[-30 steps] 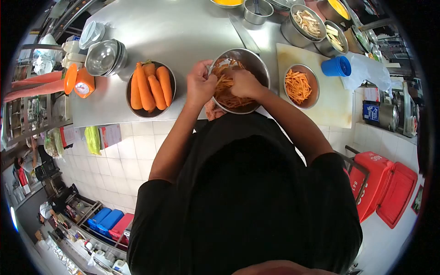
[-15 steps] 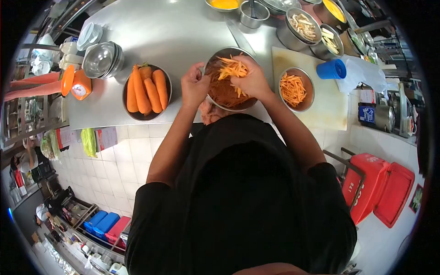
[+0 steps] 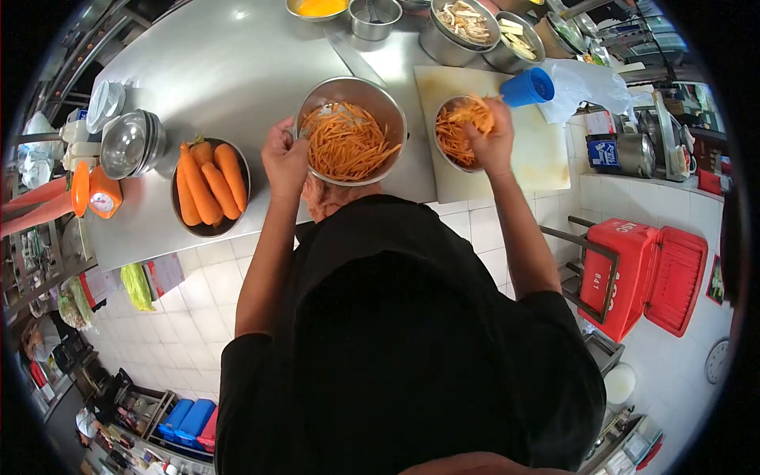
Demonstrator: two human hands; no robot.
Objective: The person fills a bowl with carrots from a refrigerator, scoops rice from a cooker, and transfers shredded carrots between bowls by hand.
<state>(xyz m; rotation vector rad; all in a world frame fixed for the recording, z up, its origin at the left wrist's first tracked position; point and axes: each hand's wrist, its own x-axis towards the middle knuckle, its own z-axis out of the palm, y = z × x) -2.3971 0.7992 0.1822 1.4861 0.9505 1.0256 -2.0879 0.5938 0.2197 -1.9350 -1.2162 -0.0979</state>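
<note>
In the head view, the rim of a large steel bowl (image 3: 393, 111) is gripped by the left hand (image 3: 285, 158); the fingers are closed at its left side, and the thumb is placed near the edge. Inside this bowl, many orange carrot strips (image 3: 348, 144) are contained, and the lower part of the wall is covered by them. A handful of strips (image 3: 473, 113) is held in the right hand (image 3: 491, 136), with the fingers curled around it, over a small steel bowl (image 3: 437, 131). More strips are seen in this small bowl; whether they are touched by the handful cannot be told. The small bowl is placed on a cutting board (image 3: 546, 158), to the right of the large one and apart from it. A blue cup (image 3: 526, 87) is seen just beside the right hand, and next to the cup a plastic bag (image 3: 590, 83) is spread. On the left side of the metal table (image 3: 237, 71), whole carrots (image 3: 207, 190) are kept in another bowl (image 3: 218, 230). Behind the large bowl, a knife (image 3: 352, 58) is laid flat.
</note>
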